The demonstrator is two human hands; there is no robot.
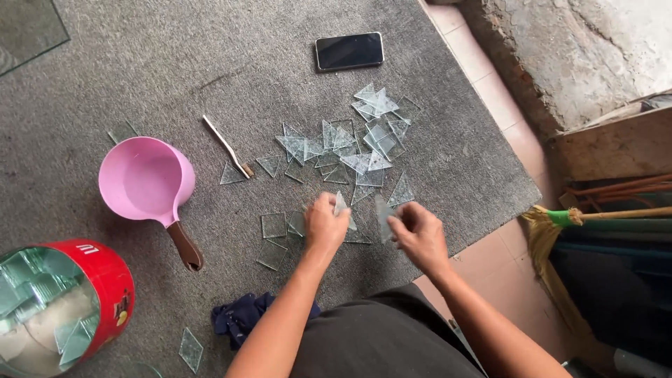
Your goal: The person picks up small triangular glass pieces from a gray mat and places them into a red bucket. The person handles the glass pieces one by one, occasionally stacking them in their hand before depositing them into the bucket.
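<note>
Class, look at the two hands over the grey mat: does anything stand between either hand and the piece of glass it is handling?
Nothing visible does. The left hand already pinches one glass piece, and the right hand grips another glass piece. The scattered pile of cut glass lies beyond both hands on the grey mat.

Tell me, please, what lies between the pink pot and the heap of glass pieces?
In the head view, a slim cutter tool and a lone glass triangle lie on grey carpet.

The scoop pot (145, 180) is pink with a brown handle. The tin bucket (84, 294) is red; the carpet (210, 63) is grey and the phone (349, 51) black.
</note>
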